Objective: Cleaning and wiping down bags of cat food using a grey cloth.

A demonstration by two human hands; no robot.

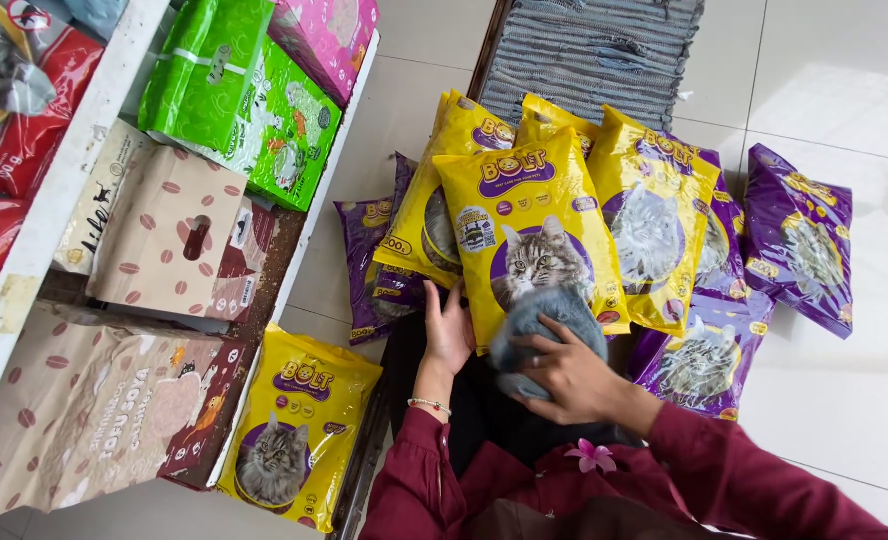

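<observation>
- While the left hand (449,335) lies flat with fingers spread against the lower left edge of the front yellow bag (534,235), steadying it upright, the right hand (564,375) is clenched on a grey cloth (544,325) pressed to the bag's lower face, just under the printed cat picture.
- The yellow bag stands leaning back on other yellow bags (654,210) behind it (that likely keeps its front turned up toward the person).
- Purple bags (799,235) of the same kind lie flat on the white tiled floor (844,400) to the right, with more tucked behind and left of the yellow row.
- One more yellow bag with a cat picture (299,430) leans against the foot of the white shelf (54,190) at left.
- On the shelf: brown paper bags with bean-shaped marks (179,235), green bags (254,95) above them, a pink bag (329,30) at the top, red bags (14,110) at the far left.
- A striped grey mat (589,45) lies on the floor beyond the bags.
</observation>
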